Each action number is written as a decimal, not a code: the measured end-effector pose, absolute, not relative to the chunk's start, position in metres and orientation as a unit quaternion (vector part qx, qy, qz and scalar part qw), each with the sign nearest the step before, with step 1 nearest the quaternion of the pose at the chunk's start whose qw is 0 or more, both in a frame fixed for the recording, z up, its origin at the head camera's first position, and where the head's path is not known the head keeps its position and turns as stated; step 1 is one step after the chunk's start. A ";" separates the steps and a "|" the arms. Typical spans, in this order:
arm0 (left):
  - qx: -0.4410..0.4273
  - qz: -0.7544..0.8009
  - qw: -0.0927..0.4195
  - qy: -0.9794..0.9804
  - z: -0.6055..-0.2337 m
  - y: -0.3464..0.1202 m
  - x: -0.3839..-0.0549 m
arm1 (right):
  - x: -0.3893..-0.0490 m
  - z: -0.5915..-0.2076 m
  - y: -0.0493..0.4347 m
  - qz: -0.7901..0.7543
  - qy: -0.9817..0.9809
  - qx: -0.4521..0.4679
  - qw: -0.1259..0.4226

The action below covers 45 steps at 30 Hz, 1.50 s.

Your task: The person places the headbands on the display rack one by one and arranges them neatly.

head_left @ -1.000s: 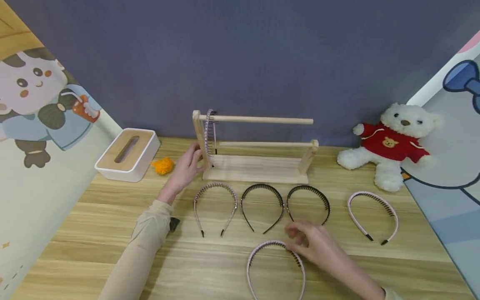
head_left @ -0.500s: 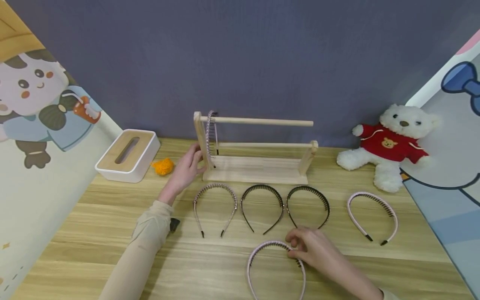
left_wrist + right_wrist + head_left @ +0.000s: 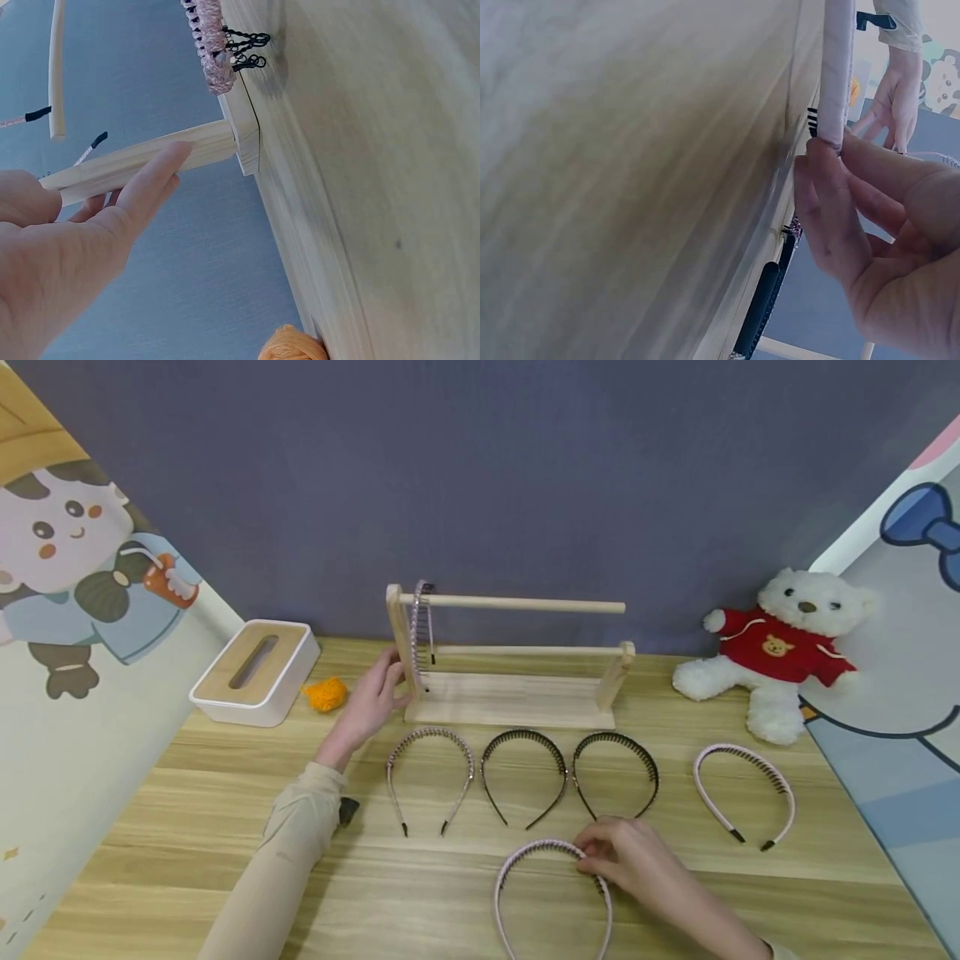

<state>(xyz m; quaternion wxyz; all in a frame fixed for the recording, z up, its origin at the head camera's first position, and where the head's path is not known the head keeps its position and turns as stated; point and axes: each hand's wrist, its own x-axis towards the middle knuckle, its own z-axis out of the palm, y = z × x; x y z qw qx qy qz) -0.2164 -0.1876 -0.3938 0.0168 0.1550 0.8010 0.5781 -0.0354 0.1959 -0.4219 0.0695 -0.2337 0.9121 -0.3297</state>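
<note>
A wooden headband rack stands at the back, a pinkish beaded headband hanging at the left end of its rods. My left hand holds the rack's left post, thumb on one side and fingers along the other. My right hand pinches a pale pink padded headband at the upper right of its arch; its toothed inner side shows. In the right wrist view the thumb and fingertips meet round this headband.
Before the rack lie a pinkish beaded headband, two black ones and another pale pink one. A tissue box and an orange crumpled item stand left, a white teddy bear right.
My right hand has moved slightly down onto the near pale pink headband and its fingers have closed on the band. The left hand stays at the rack's post.
</note>
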 end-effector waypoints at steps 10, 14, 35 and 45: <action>0.155 0.576 0.014 0.803 -0.394 -0.188 -0.216 | -0.035 -0.413 0.200 -0.349 0.903 -0.238 0.080; 0.156 0.574 0.014 0.804 -0.394 -0.188 -0.216 | -0.035 -0.410 0.201 -0.362 0.897 -0.244 0.076; 0.155 0.572 0.012 0.805 -0.394 -0.187 -0.214 | -0.037 -0.380 0.208 -0.403 0.888 -0.216 0.058; 0.156 0.567 0.007 0.809 -0.394 -0.188 -0.215 | -0.038 -0.357 0.210 -0.401 0.899 -0.175 0.026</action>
